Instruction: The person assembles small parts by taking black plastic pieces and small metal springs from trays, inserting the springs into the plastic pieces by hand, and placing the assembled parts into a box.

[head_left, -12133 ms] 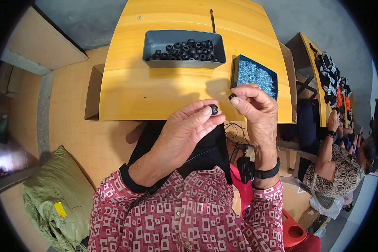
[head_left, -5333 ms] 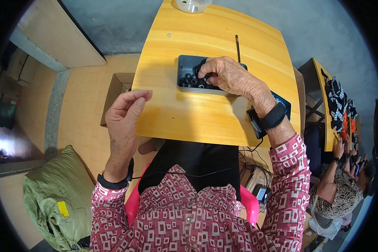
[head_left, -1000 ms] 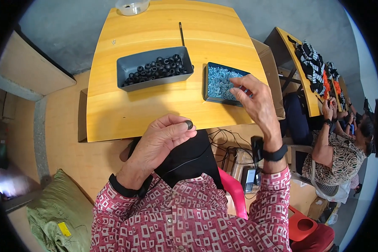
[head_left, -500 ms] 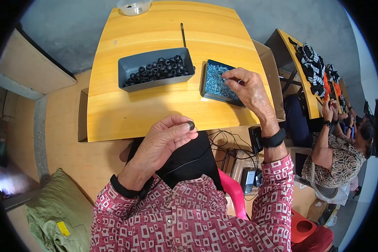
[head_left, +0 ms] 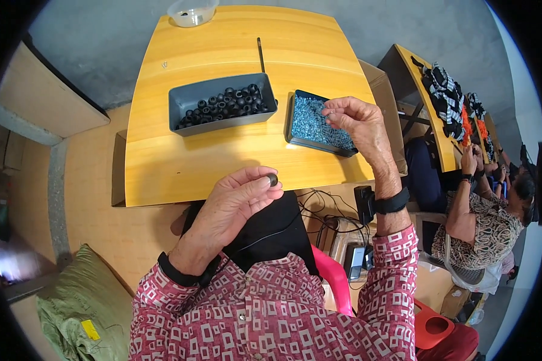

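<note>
My left hand (head_left: 235,201) pinches a small black ring-shaped part (head_left: 273,179) between thumb and fingertips, just off the near edge of the yellow table (head_left: 223,156). My right hand (head_left: 358,129) hovers over a dark tray of small blue pieces (head_left: 314,120), fingers pinched together above the pile; I cannot tell whether a piece sits between them. A grey bin of black rings (head_left: 223,103) stands left of that tray.
A thin dark rod (head_left: 261,54) lies on the table behind the bin. A clear bowl (head_left: 191,11) sits at the far edge. Another person (head_left: 482,210) is seated at a second table on the right. A green sack (head_left: 84,313) lies on the floor.
My right hand has risen a little from the blue pieces, with its fingers pinched. My left hand keeps the black ring in about the same place.
</note>
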The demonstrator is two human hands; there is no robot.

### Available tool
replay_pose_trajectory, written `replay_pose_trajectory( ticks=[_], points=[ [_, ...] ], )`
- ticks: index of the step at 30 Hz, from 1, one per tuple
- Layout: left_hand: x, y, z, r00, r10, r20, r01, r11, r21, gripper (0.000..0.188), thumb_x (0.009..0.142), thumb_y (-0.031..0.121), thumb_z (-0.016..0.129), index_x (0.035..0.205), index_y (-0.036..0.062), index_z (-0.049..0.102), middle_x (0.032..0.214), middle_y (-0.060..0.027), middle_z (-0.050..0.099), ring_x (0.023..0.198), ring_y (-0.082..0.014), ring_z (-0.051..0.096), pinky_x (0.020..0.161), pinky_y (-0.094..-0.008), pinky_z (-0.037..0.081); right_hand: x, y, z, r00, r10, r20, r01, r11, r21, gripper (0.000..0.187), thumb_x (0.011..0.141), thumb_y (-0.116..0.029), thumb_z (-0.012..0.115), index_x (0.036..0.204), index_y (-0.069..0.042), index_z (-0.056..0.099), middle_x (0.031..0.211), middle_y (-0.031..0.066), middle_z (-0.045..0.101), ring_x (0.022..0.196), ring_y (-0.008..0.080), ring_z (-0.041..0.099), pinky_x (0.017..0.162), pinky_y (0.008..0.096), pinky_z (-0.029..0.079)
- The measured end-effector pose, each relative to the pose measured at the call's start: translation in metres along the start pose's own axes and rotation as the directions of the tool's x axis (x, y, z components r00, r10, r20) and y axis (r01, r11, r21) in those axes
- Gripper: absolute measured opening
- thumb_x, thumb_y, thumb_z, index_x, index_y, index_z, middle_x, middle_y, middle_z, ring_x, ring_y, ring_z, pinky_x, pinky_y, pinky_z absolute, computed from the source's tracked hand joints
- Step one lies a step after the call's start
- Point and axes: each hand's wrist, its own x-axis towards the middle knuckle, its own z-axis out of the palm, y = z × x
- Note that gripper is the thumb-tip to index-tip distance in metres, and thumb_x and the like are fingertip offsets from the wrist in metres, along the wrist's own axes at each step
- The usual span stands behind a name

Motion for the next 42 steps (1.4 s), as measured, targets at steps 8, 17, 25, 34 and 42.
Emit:
replay_pose_trajectory(
  ticks=[8, 17, 25, 34, 42],
  points=[
    [0.004, 0.004, 0.009, 0.996, 0.019, 0.082, -0.016, 0.999, -0.038, 0.022, 0.089, 0.012, 0.065, 0.108, 0.0022, 0.062, 0.1, -0.0079, 0.065, 0.096, -0.02, 0.064, 0.092, -0.0313, 0.05, -0.017, -0.004, 0.004, 0.998, 0.065, -0.027, -0.055, 0.961, 0.271, 0.011, 0.088, -0.005, 0.063, 0.098, 0.0, 0.065, 0.087, 0.0106, 0.069, 0.075, 0.0113, 0.065, 0.063, 0.0212, 0.054],
    [0.015, 0.003, 0.022, 0.993, 0.027, 0.117, -0.019, 0.997, -0.073, 0.022, 0.09, 0.011, 0.063, 0.11, 0.0054, 0.06, 0.101, -0.0091, 0.066, 0.098, -0.0197, 0.063, 0.094, -0.0331, 0.048, -0.049, -0.024, 0.024, 0.995, -0.077, -0.06, 0.094, 0.914, 0.395, 0.014, 0.085, 0.003, 0.065, 0.098, 0.002, 0.063, 0.091, 0.0123, 0.069, 0.078, 0.0126, 0.065, 0.071, 0.024, 0.055],
    [0.015, 0.0, 0.035, 0.985, 0.021, 0.172, -0.002, 0.994, -0.109, 0.024, 0.091, 0.012, 0.062, 0.113, 0.0038, 0.057, 0.107, -0.0108, 0.063, 0.103, -0.0219, 0.061, 0.097, -0.0342, 0.046, -0.082, -0.047, 0.04, 0.944, -0.278, -0.177, 0.296, 0.951, 0.087, 0.014, 0.08, 0.005, 0.069, 0.093, 0.002, 0.066, 0.089, 0.0086, 0.069, 0.082, 0.011, 0.064, 0.073, 0.0228, 0.052],
    [0.012, -0.005, 0.04, 0.981, 0.021, 0.191, 0.009, 0.988, -0.156, 0.022, 0.092, 0.011, 0.061, 0.113, 0.0055, 0.057, 0.11, -0.0122, 0.063, 0.105, -0.0232, 0.061, 0.099, -0.0358, 0.045, -0.094, -0.055, 0.043, 0.841, -0.526, -0.129, 0.477, 0.831, -0.286, 0.016, 0.074, 0.006, 0.071, 0.089, 0.001, 0.068, 0.086, 0.0114, 0.068, 0.081, 0.0212, 0.066, 0.07, 0.0281, 0.051],
    [0.011, -0.013, 0.04, 0.985, 0.018, 0.169, 0.009, 0.988, -0.157, 0.022, 0.091, 0.011, 0.061, 0.113, 0.0066, 0.057, 0.109, -0.0073, 0.061, 0.104, -0.0202, 0.059, 0.1, -0.0353, 0.044, -0.1, -0.056, 0.052, 0.806, -0.586, -0.082, 0.503, 0.753, -0.424, 0.02, 0.07, 0.005, 0.072, 0.09, 0.0, 0.07, 0.084, 0.0112, 0.065, 0.075, 0.0229, 0.062, 0.067, 0.0309, 0.049]
  ],
)
